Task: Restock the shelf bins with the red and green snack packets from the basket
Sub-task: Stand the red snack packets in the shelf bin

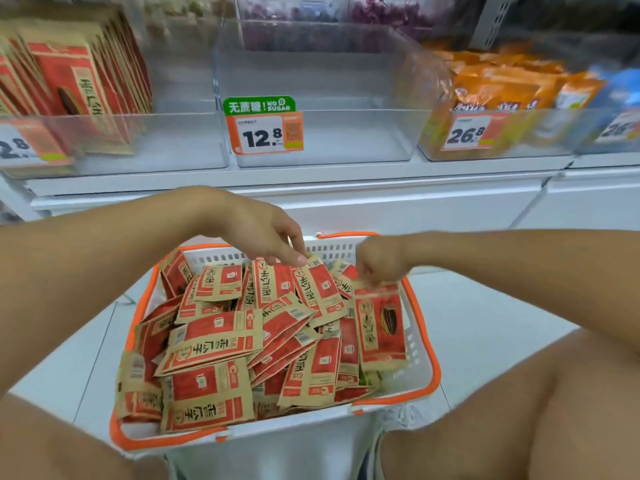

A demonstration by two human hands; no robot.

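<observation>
Basket (424, 344) of red packets (211, 341), right hand (375, 259) pinching one packet (379, 327)

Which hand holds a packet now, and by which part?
The right hand pinches a red packet by its top edge. The left hand touches another packet's top corner; whether it grips is unclear.

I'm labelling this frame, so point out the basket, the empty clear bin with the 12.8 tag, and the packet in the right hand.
basket (424, 317): head view, right orange rim.
empty clear bin (346, 140): head view, front wall.
packet (379, 327): head view, red face.
</observation>
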